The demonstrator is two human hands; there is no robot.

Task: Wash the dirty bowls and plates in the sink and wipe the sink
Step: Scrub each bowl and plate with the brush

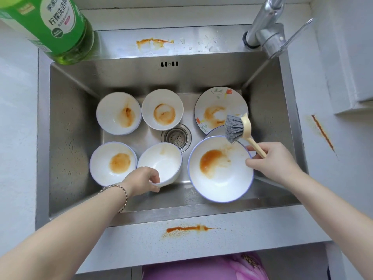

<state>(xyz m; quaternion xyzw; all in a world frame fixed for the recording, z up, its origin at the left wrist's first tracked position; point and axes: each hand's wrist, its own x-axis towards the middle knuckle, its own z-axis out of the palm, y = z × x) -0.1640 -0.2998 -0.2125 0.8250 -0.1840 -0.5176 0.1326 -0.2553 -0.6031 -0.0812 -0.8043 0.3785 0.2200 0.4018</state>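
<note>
Head view: first bowl, scrubbing not yet begun. Pinching rim of small bowl (pixel 161 160) with left hand (pixel 144 179), gripping brush (pixel 247 127) with right hand (pixel 272 158) above big bowl (pixel 220 178), both bowls down in sink (pixel 66 122). Next, likely: bring brush onto stain (pixel 163 150).

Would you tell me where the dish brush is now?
Head view, sink's right side: the right hand holds the dish brush above the large bowl's far rim.

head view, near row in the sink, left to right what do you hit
small stained bowl → lightly stained bowl gripped by the left hand → large stained bowl → right hand holding the brush
</note>
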